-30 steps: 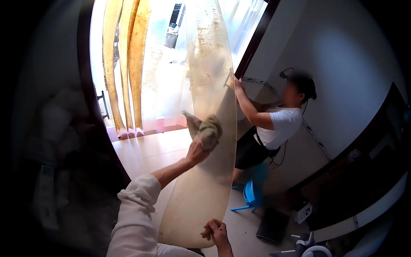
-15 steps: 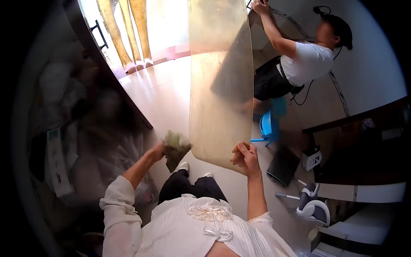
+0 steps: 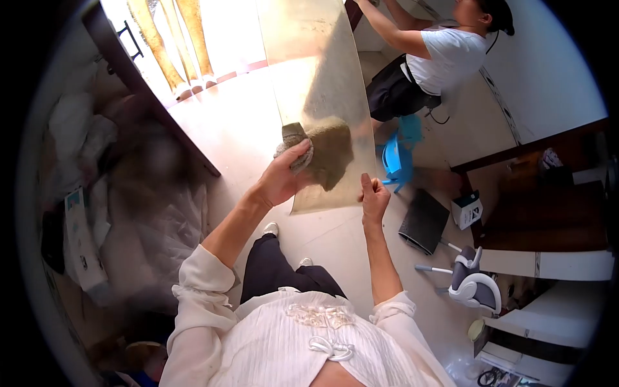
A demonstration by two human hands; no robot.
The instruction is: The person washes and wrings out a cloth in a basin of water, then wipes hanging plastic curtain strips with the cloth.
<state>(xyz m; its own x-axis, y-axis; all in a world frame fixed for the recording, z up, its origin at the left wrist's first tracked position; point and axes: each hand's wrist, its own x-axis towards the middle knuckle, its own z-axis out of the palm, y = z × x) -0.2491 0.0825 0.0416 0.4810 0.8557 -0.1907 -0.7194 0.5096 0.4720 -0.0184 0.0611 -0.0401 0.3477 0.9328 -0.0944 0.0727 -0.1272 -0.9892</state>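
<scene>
A long translucent yellowish sheet hangs in front of me, its lower edge above the floor. My right hand grips its lower right corner with the thumb on top. My left hand holds a greenish-grey cloth against the sheet's lower left part. Behind the sheet a darker part of the cloth shows through, so the cloth seems to wrap round the left edge. The sheet's top runs out of view.
A co-worker in a white shirt stands at upper right, near a blue chair. A black case, a white box and a grey-white folding item lie right. Plastic bags fill the left.
My left hand has moved up and right, bringing the cloth onto the sheet. My right hand, still on the corner, has risen slightly. The view has shifted a little.
</scene>
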